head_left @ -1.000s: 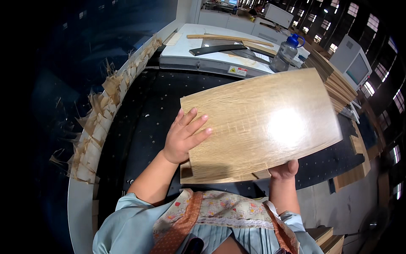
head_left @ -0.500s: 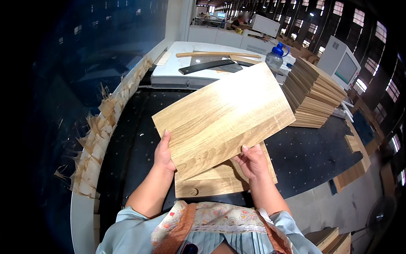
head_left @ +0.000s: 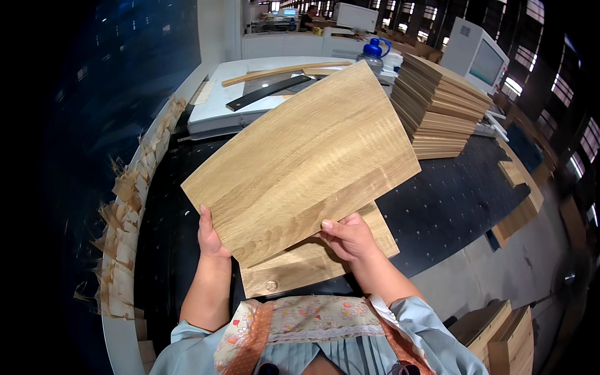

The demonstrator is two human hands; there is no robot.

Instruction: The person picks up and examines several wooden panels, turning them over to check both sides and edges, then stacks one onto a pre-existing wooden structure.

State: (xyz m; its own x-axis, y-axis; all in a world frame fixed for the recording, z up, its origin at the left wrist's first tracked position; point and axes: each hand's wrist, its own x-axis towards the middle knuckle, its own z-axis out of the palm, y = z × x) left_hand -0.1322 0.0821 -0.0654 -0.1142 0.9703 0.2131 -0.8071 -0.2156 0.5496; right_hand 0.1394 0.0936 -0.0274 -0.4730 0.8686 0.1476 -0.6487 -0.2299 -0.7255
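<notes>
Upper wood-grain board (head_left: pixel 306 162) held up between both hands, tilted, its far corner raised beyond and to the right of the fingers. Near left edge gripped by the left hand (head_left: pixel 214 234): one digit, seemingly the thumb, is laid up along the edge; the other fingers are hidden under the board, so their spread cannot be told. Near long edge pinched by the right hand (head_left: pixel 350 237): thumb pressed on the top face, fingers curled below, closed to the board's thickness.

Just below the right fingers, a second board (head_left: pixel 312 265) is partly covered by the held one; a small round spot (head_left: pixel 271 285) is seen near its corner, between the two hands and nearer the wearer. Whether plug or knot cannot be told. Black dotted worktable (head_left: pixel 431 200) spread beneath and to the right of the fingers.

Beyond the right fingers, farther off: a stack of boards (head_left: pixel 437 106), with a blue-capped bottle (head_left: pixel 373 56) behind its left side and a monitor (head_left: pixel 487 65) behind its right. Ahead of the left fingers, well apart: a black flat bar (head_left: pixel 269 92) and a wooden strip (head_left: pixel 284 72), both laid on a white surface (head_left: pixel 206 115).
</notes>
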